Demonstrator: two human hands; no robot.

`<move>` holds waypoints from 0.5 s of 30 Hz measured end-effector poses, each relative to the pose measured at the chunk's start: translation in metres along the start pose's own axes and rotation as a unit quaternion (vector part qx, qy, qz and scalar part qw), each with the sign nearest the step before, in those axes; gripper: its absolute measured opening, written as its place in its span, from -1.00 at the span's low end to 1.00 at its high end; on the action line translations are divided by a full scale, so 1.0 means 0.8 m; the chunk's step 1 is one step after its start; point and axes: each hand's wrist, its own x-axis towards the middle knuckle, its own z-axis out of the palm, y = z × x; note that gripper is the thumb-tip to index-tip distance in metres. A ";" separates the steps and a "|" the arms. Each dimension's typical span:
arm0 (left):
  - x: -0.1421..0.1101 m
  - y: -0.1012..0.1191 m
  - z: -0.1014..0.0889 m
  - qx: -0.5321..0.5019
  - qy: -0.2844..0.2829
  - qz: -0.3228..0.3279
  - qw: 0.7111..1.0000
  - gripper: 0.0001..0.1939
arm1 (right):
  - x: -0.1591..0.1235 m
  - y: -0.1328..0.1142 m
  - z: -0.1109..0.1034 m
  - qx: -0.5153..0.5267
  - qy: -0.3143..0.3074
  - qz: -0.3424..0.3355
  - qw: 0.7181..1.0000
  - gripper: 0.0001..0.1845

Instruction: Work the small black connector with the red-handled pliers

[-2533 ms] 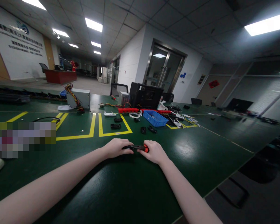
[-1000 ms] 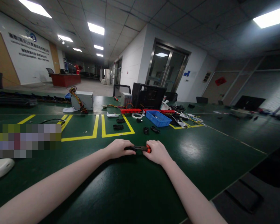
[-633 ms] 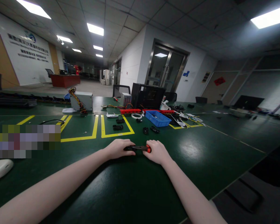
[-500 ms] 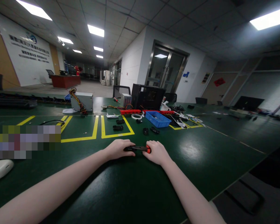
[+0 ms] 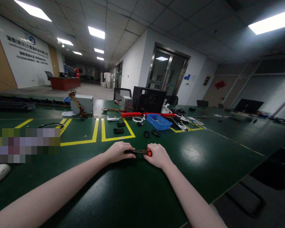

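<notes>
Beyond the far left corner of the desk (image 5: pixel 97 196), a white wall (image 5: pixel 21 74) is carrying rows of dark lettering (image 5: pixel 27 47) beneath a blue logo (image 5: pixel 30 39); only the character 大 is showing legibly, the rest blurring. Past the desk's far edge, a red diamond-shaped sign (image 5: pixel 220 85) is hanging, its marking too small to read.

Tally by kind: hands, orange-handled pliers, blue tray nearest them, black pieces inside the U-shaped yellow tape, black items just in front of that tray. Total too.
Hands (left hand, right hand): 2
Pliers: 1
Blue tray: 1
Black pieces inside the yellow tape: 2
Black items in front of the tray: 2
Total: 8
</notes>
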 end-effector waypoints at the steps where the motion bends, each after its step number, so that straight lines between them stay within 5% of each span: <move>1: 0.000 0.000 0.000 -0.001 -0.004 -0.001 1.000 -0.64 | 0.000 0.000 0.000 -0.001 0.000 -0.001 1.000 -0.76; 11: -0.001 0.001 0.001 -0.009 0.017 -0.036 0.999 -0.65 | 0.000 0.002 0.004 0.003 -0.001 -0.001 1.000 -0.75; 15: -0.001 0.004 -0.001 -0.023 0.014 -0.043 0.999 -0.69 | -0.001 0.004 0.005 0.014 -0.003 -0.001 1.000 -0.59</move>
